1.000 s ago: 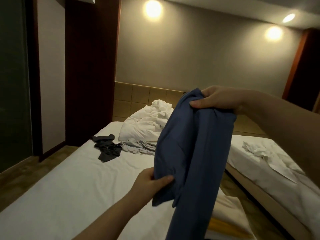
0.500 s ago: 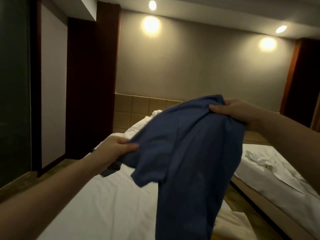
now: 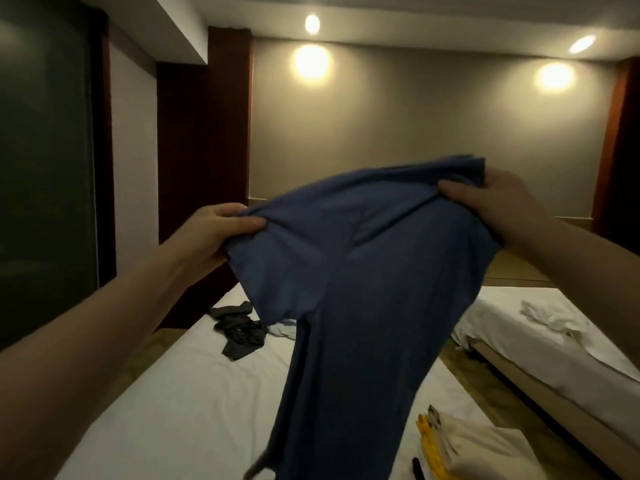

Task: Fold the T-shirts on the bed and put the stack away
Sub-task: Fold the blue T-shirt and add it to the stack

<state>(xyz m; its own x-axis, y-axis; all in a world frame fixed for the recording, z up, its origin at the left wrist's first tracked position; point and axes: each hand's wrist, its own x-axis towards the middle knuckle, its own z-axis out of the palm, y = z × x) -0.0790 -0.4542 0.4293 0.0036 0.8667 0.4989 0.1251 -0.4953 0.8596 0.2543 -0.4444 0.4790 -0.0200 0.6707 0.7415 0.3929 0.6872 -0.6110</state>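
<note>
A blue T-shirt (image 3: pixel 360 289) hangs in the air above the white bed (image 3: pixel 166 410), stretched between both hands. My left hand (image 3: pixel 214 233) grips its left edge and my right hand (image 3: pixel 495 199) grips its upper right corner. The shirt's body drops down out of the frame's bottom. A crumpled dark grey T-shirt (image 3: pixel 239 330) lies on the bed behind it. A stack of folded shirts (image 3: pixel 471 445), cream on top with yellow below, sits at the bed's near right corner.
A second bed (image 3: pixel 554 351) with rumpled white linen (image 3: pixel 550 320) stands to the right across a narrow floor gap (image 3: pixel 460 372). A dark wooden panel (image 3: pixel 201 168) and a dark glass wall (image 3: pixel 45 168) are on the left. A small black object (image 3: pixel 417 467) lies beside the stack.
My left hand rose from the shirt's lower edge up and out to the left, spreading the shirt wide. The right hand stayed on the top corner. The view tilted upward.
</note>
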